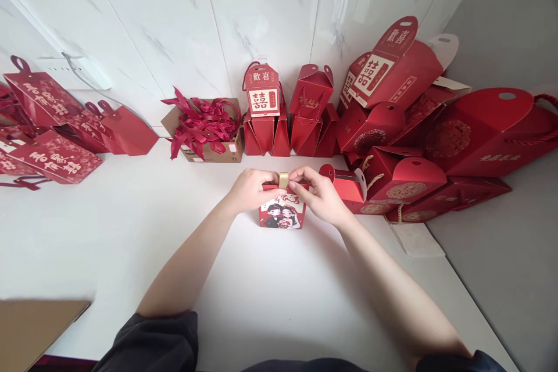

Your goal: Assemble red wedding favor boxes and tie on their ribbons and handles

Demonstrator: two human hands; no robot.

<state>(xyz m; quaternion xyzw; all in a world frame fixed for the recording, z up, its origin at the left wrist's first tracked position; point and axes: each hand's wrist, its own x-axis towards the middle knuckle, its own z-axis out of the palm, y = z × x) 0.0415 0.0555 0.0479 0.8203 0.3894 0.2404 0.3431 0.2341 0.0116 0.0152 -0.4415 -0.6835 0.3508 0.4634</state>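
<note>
A small red gift box [282, 218] with a cartoon bride and groom on its front stands upright on the white table in front of me. A gold ribbon loop [283, 179] rises from its top edge. My left hand [256, 189] pinches the top edge of the box from the left, its fingertips beside the ribbon. On the other side, my right hand [317, 192] has its thumb and fingers closed on the ribbon's right edge. The fingers partly cover the upper part of the box.
A cardboard box [218, 153] full of dark red ribbons stands by the wall. Several red gift boxes [56, 157] lie at the left, and more red boxes [414, 180] are piled at the right. A brown cardboard sheet [39, 328] lies at the lower left.
</note>
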